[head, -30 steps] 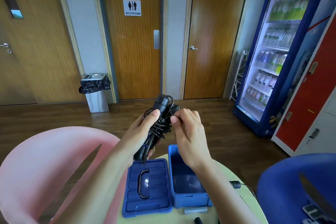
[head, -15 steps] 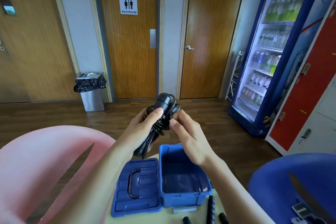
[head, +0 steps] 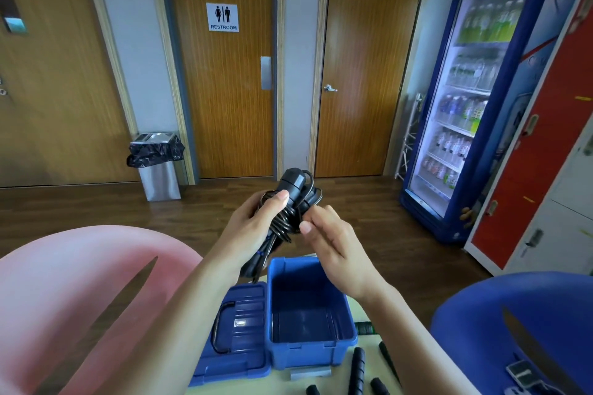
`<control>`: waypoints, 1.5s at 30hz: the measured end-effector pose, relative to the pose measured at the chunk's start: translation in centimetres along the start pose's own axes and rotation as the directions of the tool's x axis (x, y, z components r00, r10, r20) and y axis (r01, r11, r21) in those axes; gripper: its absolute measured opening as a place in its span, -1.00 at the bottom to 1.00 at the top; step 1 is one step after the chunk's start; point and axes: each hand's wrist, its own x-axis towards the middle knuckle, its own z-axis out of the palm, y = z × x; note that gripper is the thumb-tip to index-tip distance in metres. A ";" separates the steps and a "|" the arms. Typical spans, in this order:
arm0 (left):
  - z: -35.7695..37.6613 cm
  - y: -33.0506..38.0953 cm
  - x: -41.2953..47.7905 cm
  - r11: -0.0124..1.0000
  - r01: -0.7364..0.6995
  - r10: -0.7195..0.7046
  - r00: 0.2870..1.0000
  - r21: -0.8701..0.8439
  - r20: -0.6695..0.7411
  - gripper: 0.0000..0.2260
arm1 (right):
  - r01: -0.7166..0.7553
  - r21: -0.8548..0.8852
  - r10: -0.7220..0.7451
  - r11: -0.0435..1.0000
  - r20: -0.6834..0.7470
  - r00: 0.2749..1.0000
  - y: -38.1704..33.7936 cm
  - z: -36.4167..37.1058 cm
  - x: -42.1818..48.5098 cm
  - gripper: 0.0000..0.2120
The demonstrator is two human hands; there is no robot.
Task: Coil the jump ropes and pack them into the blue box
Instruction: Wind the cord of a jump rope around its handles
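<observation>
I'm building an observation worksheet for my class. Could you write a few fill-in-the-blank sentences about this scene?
The left hand grips a coiled jump rope whose colour is ___.
The blue box below stands open, and its inside is ___.
Its lid lies flat at the box's ___ side.
Missing words: black; empty; left.
</observation>
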 end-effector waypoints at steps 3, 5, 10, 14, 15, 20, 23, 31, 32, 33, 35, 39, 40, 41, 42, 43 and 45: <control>0.7 -0.2 -0.1 0.998 -0.035 0.034 0.999 0.052 0.031 -0.87 | 0.008 -0.008 -0.008 1.000 0.003 1.000 0.8 -0.5 -0.9 -0.76; 0.9 -0.3 0.4 0.982 -0.114 0.107 0.993 0.151 0.051 -0.88 | -0.104 0.111 0.108 0.988 -0.034 0.994 0.8 -0.8 -1.3 -0.78; 0.8 -1.3 0.9 0.742 -0.312 0.267 0.950 0.593 0.165 -0.51 | -0.584 0.405 0.665 0.703 -0.084 0.742 0.6 -2.5 0.4 -0.26; 1.7 -2.3 0.2 0.447 -0.392 0.415 0.887 0.804 0.202 -0.30 | -0.855 0.222 0.787 0.469 0.335 0.519 -1.1 -5.8 3.1 -0.04; 1.9 -2.4 0.1 0.387 -0.398 0.439 0.873 0.831 0.213 -0.25 | -0.874 0.145 0.789 0.463 0.382 0.482 -1.3 -6.0 3.6 0.01; 2.5 -2.3 0.4 0.245 -0.400 0.506 0.830 0.883 0.236 -0.14 | -0.846 -0.034 0.833 0.533 0.197 0.517 -0.8 -4.4 4.1 -0.10; 2.4 -2.1 0.5 0.215 -0.404 0.477 0.838 0.889 0.266 -0.12 | -0.790 -0.002 0.789 0.613 0.045 0.612 -0.2 -3.7 3.3 -0.35; 3.4 -0.8 1.1 0.197 -0.388 0.363 0.882 0.900 0.300 -0.11 | -0.625 0.157 0.644 0.765 -0.189 0.741 0.8 -3.2 1.8 -0.59; 3.5 -0.8 1.3 0.189 -0.393 0.349 0.883 0.900 0.313 -0.11 | -0.616 0.184 0.643 0.766 -0.205 0.738 0.9 -3.2 1.6 -0.59; 3.6 -0.8 1.3 0.179 -0.399 0.340 0.883 0.899 0.324 -0.11 | -0.620 0.201 0.652 0.758 -0.202 0.731 1.0 -3.3 1.5 -0.59; 3.8 -1.0 1.5 0.174 -0.406 0.326 0.884 0.897 0.336 -0.09 | -0.654 0.202 0.682 0.729 -0.150 0.715 1.3 -3.7 1.3 -0.60; 3.2 -0.9 1.9 0.428 -0.395 0.203 0.919 0.813 0.339 -0.06 | -0.667 0.290 0.719 0.686 -0.131 0.682 2.3 -4.4 0.5 -0.60; 2.7 -0.7 2.2 0.565 -0.374 0.183 0.926 0.735 0.331 -0.12 | -0.666 0.329 0.732 0.670 -0.143 0.666 2.5 -4.6 0.3 -0.60; 2.1 -0.7 2.6 0.689 -0.350 0.189 0.932 0.635 0.308 -0.21 | -0.661 0.364 0.742 0.656 -0.152 0.653 2.6 -4.7 0.1 -0.60; 1.6 -0.8 2.9 0.782 -0.329 0.212 0.939 0.529 0.271 -0.35 | -0.654 0.394 0.748 0.646 -0.154 0.645 2.7 -4.7 -0.1 -0.58; 1.4 -1.1 3.2 0.845 -0.313 0.240 0.946 0.434 0.217 -0.51 | -0.646 0.415 0.749 0.641 -0.154 0.644 2.7 -4.8 -0.2 -0.55; 1.7 -1.8 3.4 0.914 -0.299 0.291 0.954 0.275 0.071 -0.80 | -0.638 0.437 0.747 0.634 -0.136 0.650 2.4 -4.8 -0.2 -0.47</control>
